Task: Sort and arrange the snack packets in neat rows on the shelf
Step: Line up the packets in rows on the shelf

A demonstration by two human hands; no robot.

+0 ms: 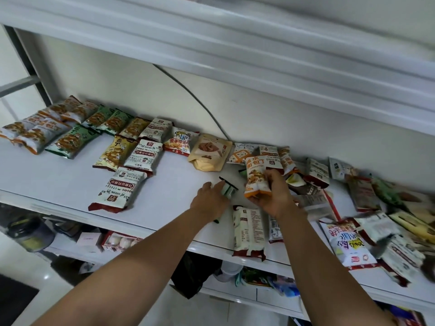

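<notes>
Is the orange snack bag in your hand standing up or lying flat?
Standing up. The right hand grips the orange snack bag at its lower end, holding it upright over the shelf.

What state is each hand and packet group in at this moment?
left hand: grips the green packet.
right hand: holds the orange packet upright above the shelf.
sorted packets: flat in rows on the left.
unsorted packets: jumbled heap on the right.
</notes>
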